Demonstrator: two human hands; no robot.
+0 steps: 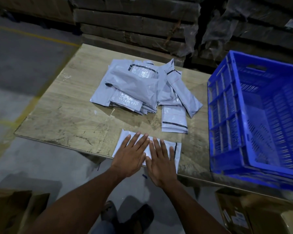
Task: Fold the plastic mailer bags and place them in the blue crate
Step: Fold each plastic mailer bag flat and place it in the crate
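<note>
A grey plastic mailer bag [177, 150] lies flat at the table's near edge. My left hand [131, 156] and my right hand [161, 163] press down on it side by side, fingers straight and spread. Farther back on the table sits a loose pile of grey mailer bags [137, 86], some with black strips. One folded mailer [174, 120] lies just in front of that pile. The blue crate [227, 105] stands at the table's right end; I see no bags inside it.
The worn wooden table [66, 115] stands on a concrete floor with yellow lines at left. Stacked cardboard and plastic wrap fill the background. Cardboard boxes [240, 215] sit on the floor at lower right and lower left. My feet show under the table edge.
</note>
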